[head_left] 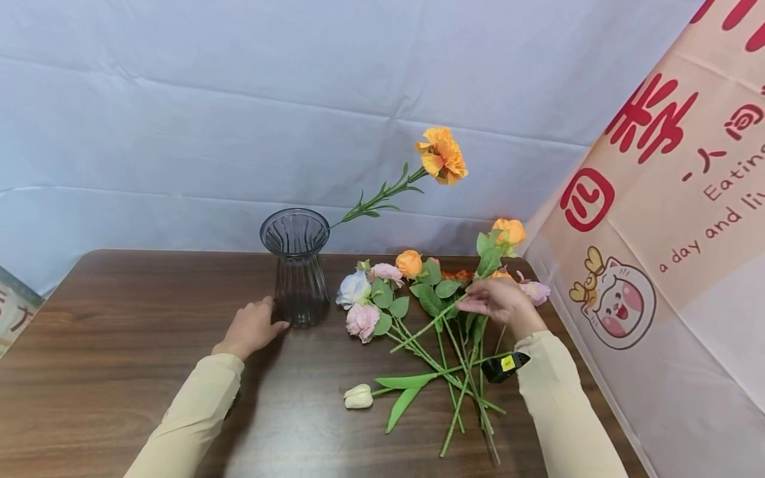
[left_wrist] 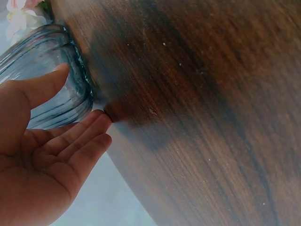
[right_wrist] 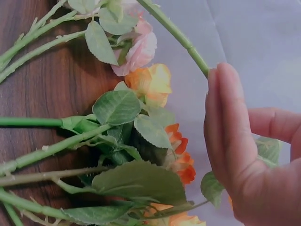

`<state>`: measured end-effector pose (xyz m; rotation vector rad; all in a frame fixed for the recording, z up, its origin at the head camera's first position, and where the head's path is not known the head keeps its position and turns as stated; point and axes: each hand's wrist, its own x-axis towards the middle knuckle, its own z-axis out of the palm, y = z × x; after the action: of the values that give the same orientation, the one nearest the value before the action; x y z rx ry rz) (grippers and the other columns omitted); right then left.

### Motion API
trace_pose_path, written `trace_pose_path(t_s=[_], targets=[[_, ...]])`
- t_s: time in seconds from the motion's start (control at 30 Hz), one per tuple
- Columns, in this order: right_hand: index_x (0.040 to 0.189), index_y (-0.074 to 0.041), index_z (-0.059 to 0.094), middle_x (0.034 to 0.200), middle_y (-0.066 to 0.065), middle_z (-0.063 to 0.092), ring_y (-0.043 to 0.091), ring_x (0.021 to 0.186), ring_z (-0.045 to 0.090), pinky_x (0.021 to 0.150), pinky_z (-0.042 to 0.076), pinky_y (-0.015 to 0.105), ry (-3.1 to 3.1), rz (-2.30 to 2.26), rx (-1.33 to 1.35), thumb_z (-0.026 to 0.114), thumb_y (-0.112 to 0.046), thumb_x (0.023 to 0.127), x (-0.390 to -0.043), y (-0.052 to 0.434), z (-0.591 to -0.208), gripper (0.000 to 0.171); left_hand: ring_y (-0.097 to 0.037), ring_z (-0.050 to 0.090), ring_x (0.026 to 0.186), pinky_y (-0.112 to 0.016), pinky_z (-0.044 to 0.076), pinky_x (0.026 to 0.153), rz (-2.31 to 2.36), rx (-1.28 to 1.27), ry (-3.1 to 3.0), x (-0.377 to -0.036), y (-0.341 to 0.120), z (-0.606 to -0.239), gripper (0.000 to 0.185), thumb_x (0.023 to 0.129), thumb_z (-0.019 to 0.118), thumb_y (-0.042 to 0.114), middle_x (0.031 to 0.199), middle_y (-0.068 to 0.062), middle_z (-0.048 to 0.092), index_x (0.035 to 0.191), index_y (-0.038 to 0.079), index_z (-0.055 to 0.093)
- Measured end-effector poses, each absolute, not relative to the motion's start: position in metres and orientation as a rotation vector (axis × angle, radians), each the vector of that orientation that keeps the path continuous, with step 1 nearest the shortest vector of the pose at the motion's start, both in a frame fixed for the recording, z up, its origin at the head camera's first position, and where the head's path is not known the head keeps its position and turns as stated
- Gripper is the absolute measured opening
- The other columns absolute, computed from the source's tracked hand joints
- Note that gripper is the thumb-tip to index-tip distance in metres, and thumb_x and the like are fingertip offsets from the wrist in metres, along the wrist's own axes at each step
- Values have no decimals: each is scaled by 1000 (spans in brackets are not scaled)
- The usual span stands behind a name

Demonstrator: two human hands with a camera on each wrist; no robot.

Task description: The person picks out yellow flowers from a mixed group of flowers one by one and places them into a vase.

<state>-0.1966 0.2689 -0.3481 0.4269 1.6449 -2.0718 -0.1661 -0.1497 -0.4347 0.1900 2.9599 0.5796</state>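
A ribbed grey glass vase (head_left: 295,265) (left_wrist: 42,80) stands on the dark wooden table (head_left: 119,332) with one orange carnation (head_left: 442,156) leaning out to the right. My left hand (head_left: 254,325) (left_wrist: 51,146) lies open at the vase's base, thumb against the glass and fingertips by its foot. My right hand (head_left: 499,299) (right_wrist: 244,155) is over a pile of artificial flowers (head_left: 418,312) and pinches a green stem (right_wrist: 181,37) between fingers and thumb. That stem appears to carry an orange rose (head_left: 510,232) raised above the hand.
Pink, white and orange blooms with long green stems lie fanned out right of the vase. A white bud (head_left: 358,396) lies nearer me. A white cloth (head_left: 239,99) hangs behind; a printed banner (head_left: 669,219) closes the right side. A black wrist device (head_left: 505,366) sits on my right sleeve.
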Motion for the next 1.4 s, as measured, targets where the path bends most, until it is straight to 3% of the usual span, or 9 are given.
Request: trace_pose_path(t_s=[0.23,0.53,1.4], targets=[[89,11,44,92,26,41,31,67,65,70,55,35,1570,-2143,409,35,12,89,-193,265,-343,9,-49,53,98,-55,45,81,590,179,2956,-165,-149,-434,60,85,65,23,110,-36,53,121,-19,42],[66,4,55,69,17,52,29,66,64,71,55,36,1488,-2254,323,34,13,89,-188,259,-334,32,-49,52,100,-55,44,82,593,172,2949,-165,-149,-434,60,85,65,23,112,-36,52,122,-19,42],[70,8,57,70,23,59,37,73,64,73,54,39,1313,-2406,188,34,11,92,-187,233,-292,32,-49,53,98,-54,45,81,588,189,2960,-164,-149,-434,61,85,65,23,112,-37,52,122,-20,41]])
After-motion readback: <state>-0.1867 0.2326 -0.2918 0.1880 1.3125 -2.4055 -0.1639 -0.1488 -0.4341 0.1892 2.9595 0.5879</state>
